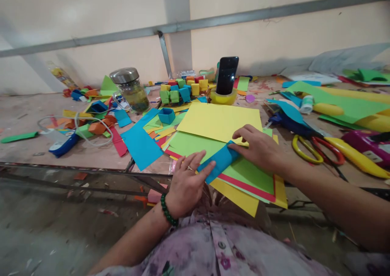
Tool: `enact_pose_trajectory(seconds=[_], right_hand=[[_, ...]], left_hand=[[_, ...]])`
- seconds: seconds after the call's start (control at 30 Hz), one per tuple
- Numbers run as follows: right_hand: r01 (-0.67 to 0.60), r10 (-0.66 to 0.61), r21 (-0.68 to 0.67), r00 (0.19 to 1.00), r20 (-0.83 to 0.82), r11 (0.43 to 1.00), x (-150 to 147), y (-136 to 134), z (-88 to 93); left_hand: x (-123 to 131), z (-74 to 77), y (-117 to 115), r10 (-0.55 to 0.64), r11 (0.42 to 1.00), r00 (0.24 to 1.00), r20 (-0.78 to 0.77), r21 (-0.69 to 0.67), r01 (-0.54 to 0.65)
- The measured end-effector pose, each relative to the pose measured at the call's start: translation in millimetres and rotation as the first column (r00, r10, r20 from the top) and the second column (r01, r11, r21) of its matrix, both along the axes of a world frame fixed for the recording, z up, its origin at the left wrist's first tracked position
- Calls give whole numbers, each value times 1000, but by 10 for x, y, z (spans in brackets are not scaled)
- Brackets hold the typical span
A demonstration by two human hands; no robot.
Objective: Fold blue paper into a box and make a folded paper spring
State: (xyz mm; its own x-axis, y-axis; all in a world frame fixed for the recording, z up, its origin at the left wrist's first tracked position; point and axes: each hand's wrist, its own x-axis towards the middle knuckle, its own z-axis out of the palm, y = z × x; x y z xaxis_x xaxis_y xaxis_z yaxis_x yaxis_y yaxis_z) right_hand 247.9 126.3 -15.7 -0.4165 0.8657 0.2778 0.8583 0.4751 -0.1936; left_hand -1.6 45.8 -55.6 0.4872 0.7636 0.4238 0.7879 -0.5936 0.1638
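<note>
A folded strip of blue paper (219, 162) lies at a slant over a stack of coloured sheets. My left hand (189, 180), with a ring and a green bead bracelet, holds its near left end, the thumb lying across the paper. At the far right end, my right hand (257, 148) pinches the strip between thumb and fingers. Beneath both hands are green paper (258, 174) and a yellow sheet (219, 119), with red and yellow edges showing below. A small blue paper box (166, 116) stands beyond my left hand, near a larger blue sheet (141, 142).
Small paper boxes (183, 91) are grouped at the back beside a phone (227, 76) propped on a yellow tape roll (224, 97). A glass jar (131, 90) and white cable (77, 125) are left. Scissors (318, 148) and a purple object (365, 146) lie right.
</note>
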Motion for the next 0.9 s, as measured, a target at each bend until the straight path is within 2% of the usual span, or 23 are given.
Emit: enact_pose_trajectory(seconds=[0.07, 0.13, 0.23, 0.33, 0.43, 0.53, 0.67, 0.8, 0.9], right_hand=[[-58, 57, 56, 998, 20, 997, -31, -68, -38], [-109, 106, 105, 994, 37, 988, -49, -131, -75], [-152, 159, 149, 986, -40, 977, -69, -192, -92], [-201, 209, 100, 974, -82, 974, -66, -171, -108], [-150, 150, 10, 983, -102, 989, -23, -90, -167], [-75, 49, -111, 975, -216, 991, 31, -25, -226], [-96, 8, -252, 944, -331, 963, 49, -3, -251], [-71, -34, -257, 922, -385, 964, 34, 31, -299], [-45, -39, -215, 929, -368, 976, 38, 73, -350]], left_hand=[[-4, 5, -25, -102, 995, 995, -19, 13, 102], [-6, 19, -37, -134, 991, 991, -6, -29, 134], [-5, 23, -28, -80, 994, 996, 27, -70, 82], [16, 8, 2, -35, 997, 999, 23, -70, 37], [59, 22, 28, -20, 995, 1000, 16, -94, 21], [96, 94, 44, -29, 981, 998, 63, -188, 40], [133, 200, 67, -47, 963, 996, 71, -262, 64], [168, 197, 102, -18, 971, 1000, -3, -238, 17], [148, 150, 129, -58, 975, 998, -26, -218, 51]])
